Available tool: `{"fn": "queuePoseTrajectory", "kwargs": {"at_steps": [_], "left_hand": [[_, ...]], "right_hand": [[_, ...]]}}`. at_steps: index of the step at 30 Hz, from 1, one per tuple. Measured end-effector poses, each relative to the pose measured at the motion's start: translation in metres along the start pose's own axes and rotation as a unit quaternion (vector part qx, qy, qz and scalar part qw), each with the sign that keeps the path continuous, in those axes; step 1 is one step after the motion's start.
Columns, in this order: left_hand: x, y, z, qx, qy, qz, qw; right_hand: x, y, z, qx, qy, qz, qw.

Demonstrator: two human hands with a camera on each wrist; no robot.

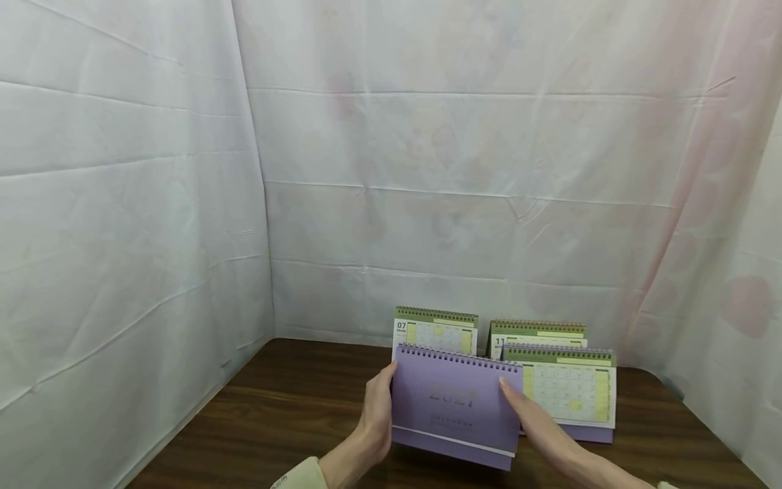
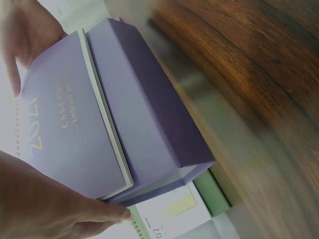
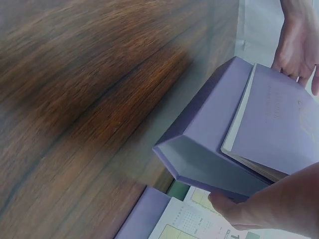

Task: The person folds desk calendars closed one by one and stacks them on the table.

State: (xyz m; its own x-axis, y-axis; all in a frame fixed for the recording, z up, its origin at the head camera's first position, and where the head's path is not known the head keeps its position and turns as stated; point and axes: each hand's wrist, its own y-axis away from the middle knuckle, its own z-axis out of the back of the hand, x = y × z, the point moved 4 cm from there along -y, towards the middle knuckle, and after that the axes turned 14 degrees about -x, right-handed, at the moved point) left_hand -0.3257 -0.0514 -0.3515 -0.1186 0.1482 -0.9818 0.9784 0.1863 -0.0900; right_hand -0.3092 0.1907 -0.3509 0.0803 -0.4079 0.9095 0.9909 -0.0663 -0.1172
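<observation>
Both hands hold a purple desk calendar [image 1: 455,407] between them, its spiral-bound cover marked 2027 facing me. My left hand [image 1: 374,414] grips the left side edge, while my right hand [image 1: 540,421] grips the right side with its thumb on the front near the top corner. In the left wrist view the calendar's folded stand [image 2: 149,94] shows its base tilted over the table. The right wrist view looks into the hollow end of that stand [image 3: 214,159], with fingers [image 3: 229,206] of the right hand behind it.
Behind stand a green-topped calendar [image 1: 435,327] showing 07 and another [image 1: 537,329] showing 11. A third calendar [image 1: 568,397] with a purple base stands at the right, partly covered by the held one. White cloth [image 1: 427,224] hangs around the dark wooden table [image 1: 293,394].
</observation>
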Motion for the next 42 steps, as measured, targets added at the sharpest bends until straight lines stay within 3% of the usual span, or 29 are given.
{"fn": "queuePoseTrajectory", "kwargs": {"at_steps": [9, 19, 27, 34, 42], "left_hand": [[-0.006, -0.001, -0.008, 0.003, -0.022, -0.001, 0.9997], [-0.014, -0.002, -0.008, 0.012, -0.059, -0.023, 0.9979], [-0.014, -0.006, -0.004, 0.015, -0.092, -0.044, 0.9947], [-0.012, -0.011, -0.003, 0.019, -0.120, -0.045, 0.9916], [-0.005, -0.014, 0.002, 0.040, -0.166, -0.027, 0.9850]], "right_hand": [[-0.004, 0.000, 0.007, -0.032, 0.016, 0.029, 0.999], [-0.005, -0.009, 0.017, -0.076, 0.121, 0.032, 0.989], [-0.005, -0.011, 0.023, -0.097, 0.121, 0.016, 0.988], [-0.003, -0.010, 0.027, -0.102, 0.128, 0.000, 0.987], [-0.009, -0.011, 0.028, -0.072, 0.129, 0.001, 0.989]]}}
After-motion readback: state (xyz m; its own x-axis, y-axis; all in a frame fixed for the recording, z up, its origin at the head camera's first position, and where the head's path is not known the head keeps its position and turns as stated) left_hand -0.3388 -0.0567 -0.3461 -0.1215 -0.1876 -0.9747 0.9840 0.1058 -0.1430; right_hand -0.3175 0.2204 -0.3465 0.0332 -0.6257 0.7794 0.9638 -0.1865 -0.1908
